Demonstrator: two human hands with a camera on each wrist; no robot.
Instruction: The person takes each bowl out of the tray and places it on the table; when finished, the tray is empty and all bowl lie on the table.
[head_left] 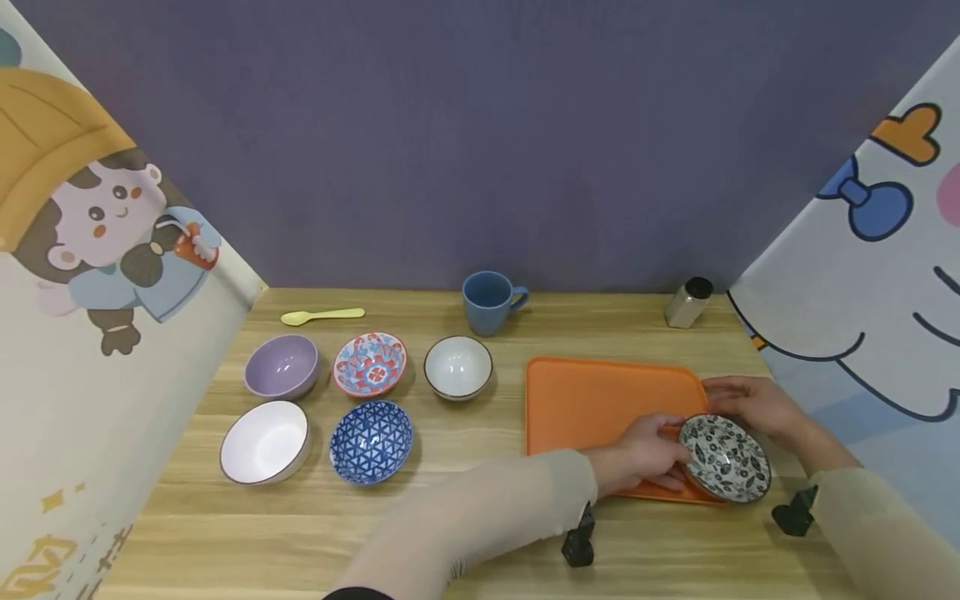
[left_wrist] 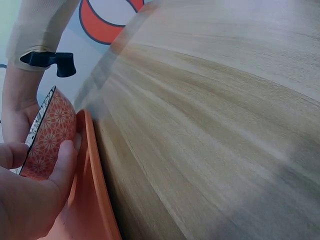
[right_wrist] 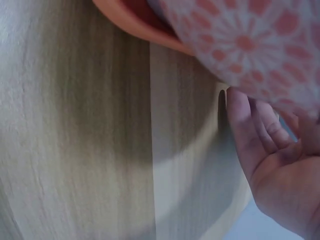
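My left hand [head_left: 651, 452] grips the near-left rim of a bowl [head_left: 725, 460] with a black-and-white leaf pattern inside. The left wrist view shows the same bowl [left_wrist: 52, 135] tilted, its outside red with pale flowers, with finger and thumb on either side of its wall. Below it lies an orange tray [head_left: 592, 400]; the bowl overhangs the tray's near right corner. By the bowl's far side is my right hand [head_left: 761, 408], fingers extended near the tray's right edge. In the right wrist view its fingers [right_wrist: 245, 120] are close under the bowl; contact is unclear.
Left of the tray stand a white bowl [head_left: 458, 367], a red-and-blue patterned bowl [head_left: 371, 365], a blue patterned bowl [head_left: 371, 442], a purple bowl [head_left: 281, 367] and a larger white bowl [head_left: 265, 442]. Behind are a yellow spoon [head_left: 322, 316], a blue mug [head_left: 488, 304] and a black-capped shaker [head_left: 687, 302].
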